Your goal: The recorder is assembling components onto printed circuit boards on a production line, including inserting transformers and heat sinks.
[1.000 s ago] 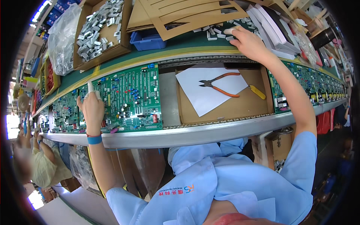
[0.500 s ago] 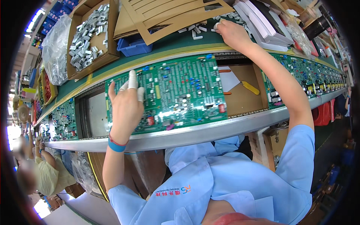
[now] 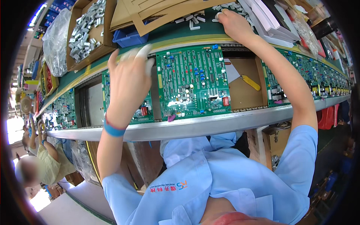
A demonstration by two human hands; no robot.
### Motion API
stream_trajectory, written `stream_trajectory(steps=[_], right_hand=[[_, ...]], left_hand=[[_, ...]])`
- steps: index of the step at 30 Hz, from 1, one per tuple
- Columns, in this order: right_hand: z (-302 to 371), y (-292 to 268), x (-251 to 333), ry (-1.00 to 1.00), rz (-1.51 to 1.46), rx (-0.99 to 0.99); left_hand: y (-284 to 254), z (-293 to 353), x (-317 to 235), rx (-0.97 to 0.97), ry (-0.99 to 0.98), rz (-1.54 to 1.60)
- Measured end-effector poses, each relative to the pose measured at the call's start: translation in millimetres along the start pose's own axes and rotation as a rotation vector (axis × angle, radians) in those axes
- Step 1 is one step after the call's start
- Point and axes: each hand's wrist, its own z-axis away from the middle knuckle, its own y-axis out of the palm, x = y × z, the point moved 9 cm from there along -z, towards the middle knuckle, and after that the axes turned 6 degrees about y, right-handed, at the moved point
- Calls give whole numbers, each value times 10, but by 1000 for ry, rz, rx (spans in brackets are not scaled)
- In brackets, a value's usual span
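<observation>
My left hand [image 3: 130,84] is raised over a green circuit board [image 3: 145,111] in the rail track and hides much of it. White covers are on some of its fingertips, and its fingers are blurred but stretched apart, holding nothing. Just right of it lies another green circuit board [image 3: 191,80] with blue, red and black components, a narrow gap between the two. At the far side my right hand [image 3: 236,26] reaches to a scatter of small grey-white parts [image 3: 229,6] on the green bench. Its fingertips are pinched together there; what is between them is too small to make out.
A cardboard box [image 3: 87,35] of grey parts stands far left beside a blue tray [image 3: 129,36] and slotted cardboard [image 3: 159,15]. A yellow-handled tool [image 3: 250,82] lies in the track's opening. More boards [image 3: 300,71] line the right; a metal rail [image 3: 180,126] runs along the front.
My left hand has lifted off the boards and its fingers have spread. A gap now shows between the two boards, which were side by side. My right hand stays at the small parts.
</observation>
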Motion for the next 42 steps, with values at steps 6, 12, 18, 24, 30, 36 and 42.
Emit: stream_trajectory(steps=[6,12,18,24,30,36,42], right_hand=[[-71,13,157,-57,32,72],[-4,32,-149,44,-176,5],[-59,-191,-56,204,-338,32],[-90,47,-93,39,-214,-24],[-169,-485,310,86,-536,21],[-288,-334,654,-134,-267,-50],[-188,-532,866,-78,-409,-4]], left_hand=[[460,-1000,-350,-170,46,111],[877,-1306,-507,-55,68,-154],[996,-1292,-587,-117,158,-121],[853,-1226,-526,-251,172,-50],[-223,-540,-187,-246,32,419],[-34,139,325,-177,-305,811],[115,656,338,-14,-470,1007]])
